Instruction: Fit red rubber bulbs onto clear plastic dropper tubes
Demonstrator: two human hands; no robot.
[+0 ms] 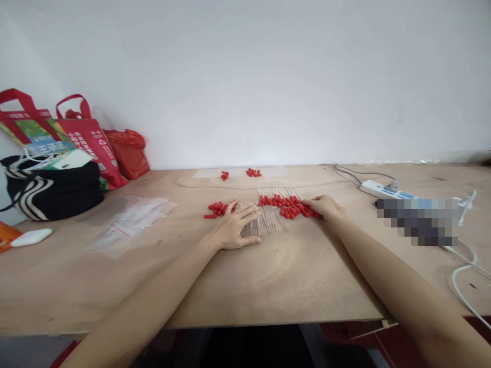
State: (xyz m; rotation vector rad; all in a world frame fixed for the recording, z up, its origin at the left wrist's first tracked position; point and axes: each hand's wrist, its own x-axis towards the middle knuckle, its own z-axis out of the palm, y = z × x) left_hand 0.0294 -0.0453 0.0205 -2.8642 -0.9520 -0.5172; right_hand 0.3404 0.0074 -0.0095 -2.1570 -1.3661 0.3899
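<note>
A row of small red rounded pieces (pixel 291 206) lies across the middle of the table, with thin pale sticks (pixel 274 221) running above and below it. My left hand (pixel 238 226) rests palm down on the left part of the sticks, fingers spread, hiding some of them. Left of its fingertips is a smaller heap of red pieces (pixel 217 208). At the right end of the row, my right hand (pixel 324 206) has its fingers drawn together on the red pieces; its exact grip is partly hidden.
Two small red clusters (pixel 253 173) lie on clear plastic at the back. Clear zip bags (pixel 132 220) are on the left, near a black striped bag (pixel 57 186) and red shopping bags (pixel 90 145). A power strip (pixel 383 190) and white cable (pixel 456 278) lie right.
</note>
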